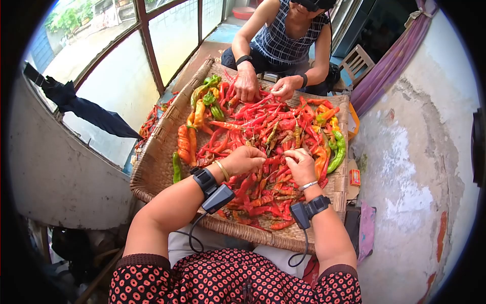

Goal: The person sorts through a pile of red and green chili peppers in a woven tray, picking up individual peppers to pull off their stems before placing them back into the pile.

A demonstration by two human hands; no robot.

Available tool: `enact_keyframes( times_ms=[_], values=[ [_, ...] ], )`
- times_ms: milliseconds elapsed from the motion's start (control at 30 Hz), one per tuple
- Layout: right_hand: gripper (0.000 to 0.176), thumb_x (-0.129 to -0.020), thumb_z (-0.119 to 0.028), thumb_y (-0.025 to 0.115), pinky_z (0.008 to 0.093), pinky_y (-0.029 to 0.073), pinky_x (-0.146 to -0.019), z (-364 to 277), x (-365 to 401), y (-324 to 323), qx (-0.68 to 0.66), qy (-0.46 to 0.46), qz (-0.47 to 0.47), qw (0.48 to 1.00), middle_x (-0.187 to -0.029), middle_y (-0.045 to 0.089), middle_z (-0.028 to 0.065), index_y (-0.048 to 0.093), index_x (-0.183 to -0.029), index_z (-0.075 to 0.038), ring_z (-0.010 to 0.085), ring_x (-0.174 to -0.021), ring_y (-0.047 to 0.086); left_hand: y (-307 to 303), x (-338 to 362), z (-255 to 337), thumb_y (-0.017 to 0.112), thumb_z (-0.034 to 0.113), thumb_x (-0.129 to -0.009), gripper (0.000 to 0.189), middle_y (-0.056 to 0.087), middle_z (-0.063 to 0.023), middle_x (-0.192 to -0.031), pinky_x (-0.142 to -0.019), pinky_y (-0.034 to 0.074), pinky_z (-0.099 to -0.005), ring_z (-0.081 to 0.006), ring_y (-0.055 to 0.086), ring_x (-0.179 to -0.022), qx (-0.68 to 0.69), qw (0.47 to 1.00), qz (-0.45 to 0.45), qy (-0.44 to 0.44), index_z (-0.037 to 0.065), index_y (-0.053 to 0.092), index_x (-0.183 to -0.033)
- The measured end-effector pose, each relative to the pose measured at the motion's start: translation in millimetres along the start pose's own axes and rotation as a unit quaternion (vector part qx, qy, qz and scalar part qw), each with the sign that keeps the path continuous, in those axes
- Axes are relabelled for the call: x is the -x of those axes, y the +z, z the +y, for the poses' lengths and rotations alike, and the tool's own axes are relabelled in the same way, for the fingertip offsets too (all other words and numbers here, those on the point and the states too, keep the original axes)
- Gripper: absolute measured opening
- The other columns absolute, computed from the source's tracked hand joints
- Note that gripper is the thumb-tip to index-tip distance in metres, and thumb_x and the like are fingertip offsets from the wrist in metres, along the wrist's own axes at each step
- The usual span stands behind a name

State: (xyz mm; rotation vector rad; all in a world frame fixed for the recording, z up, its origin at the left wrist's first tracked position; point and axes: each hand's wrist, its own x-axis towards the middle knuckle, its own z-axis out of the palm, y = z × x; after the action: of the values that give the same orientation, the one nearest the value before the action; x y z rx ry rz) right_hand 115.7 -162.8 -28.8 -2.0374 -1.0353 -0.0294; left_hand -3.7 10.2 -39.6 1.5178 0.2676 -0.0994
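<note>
A wide woven basket tray (157,152) in front of me bears a heap of red chili peppers (253,195). Over the middle of the heap, my left hand (243,161) has its thumb and fingers pinched together. My right hand (302,167) is close by on the right, its fingertips also closed, just above the chilies. Whatever sits between the fingertips of either hand is too small to make out. Green and yellow peppers (215,106) lie at the tray's far left, and a long green pepper (338,152) lies near its right edge.
Across the tray, a co-worker (288,40) has both hands in the chilies. A folded dark umbrella (96,109) hangs at the left by the windows. More red chilies (150,124) lie beyond the tray's left rim. A small red box (354,177) is at the right.
</note>
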Motion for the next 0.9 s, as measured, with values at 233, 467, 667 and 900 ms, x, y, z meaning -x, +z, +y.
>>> enact_keyframes(
  times_ms=[233, 467, 667, 900],
  values=[
    [0.013, -0.070, 0.000, 0.057, 0.0276, 0.046, -0.065, -38, 13, 14, -0.105, -0.046, -0.117, 0.987, -0.077, 0.057, 0.0091, 0.062, -0.080, -0.004, 0.0207, -0.073, 0.058, 4, 15, 24, 0.055, 0.022, -0.084, 0.027, 0.058, 0.0005, -0.074, -0.052, 0.041, -0.0171, -0.0040, 0.051, -0.061, 0.052, 0.997, -0.052, 0.016, 0.003, 0.055, -0.103],
    [0.014, -0.079, 0.000, 0.051, 0.0187, 0.044, -0.051, -41, 15, 11, -0.383, 0.216, -0.137, 0.888, -0.081, 0.060, 0.0031, 0.058, -0.091, -0.002, 0.0088, -0.063, 0.056, -1, 12, 8, 0.065, 0.019, -0.074, 0.019, 0.056, -0.0007, -0.061, -0.052, 0.041, -0.0235, -0.0042, 0.048, -0.057, -0.285, 0.951, -0.054, 0.105, 0.006, 0.063, -0.087],
    [0.016, -0.080, -0.002, 0.052, 0.0183, 0.047, -0.048, -30, 10, 4, -0.468, 0.252, -0.069, 0.844, -0.084, 0.060, 0.0055, 0.056, -0.095, -0.001, 0.0102, -0.066, 0.058, -20, 15, 27, 0.060, 0.019, -0.078, 0.015, 0.053, 0.0027, -0.056, -0.047, 0.039, -0.0219, -0.0040, 0.047, -0.052, -0.235, 0.968, -0.074, 0.037, 0.004, 0.061, -0.076],
    [0.025, -0.080, -0.001, 0.050, 0.0187, 0.047, -0.052, -33, 11, 5, -0.389, 0.228, -0.123, 0.884, -0.087, 0.058, 0.0045, 0.052, -0.105, 0.000, 0.0107, -0.069, 0.058, -32, 9, 31, 0.056, 0.022, -0.082, 0.033, 0.054, 0.0009, -0.069, -0.047, 0.039, -0.0179, -0.0042, 0.046, -0.053, 0.071, 0.971, 0.217, 0.069, 0.002, 0.052, -0.109]
  ],
)
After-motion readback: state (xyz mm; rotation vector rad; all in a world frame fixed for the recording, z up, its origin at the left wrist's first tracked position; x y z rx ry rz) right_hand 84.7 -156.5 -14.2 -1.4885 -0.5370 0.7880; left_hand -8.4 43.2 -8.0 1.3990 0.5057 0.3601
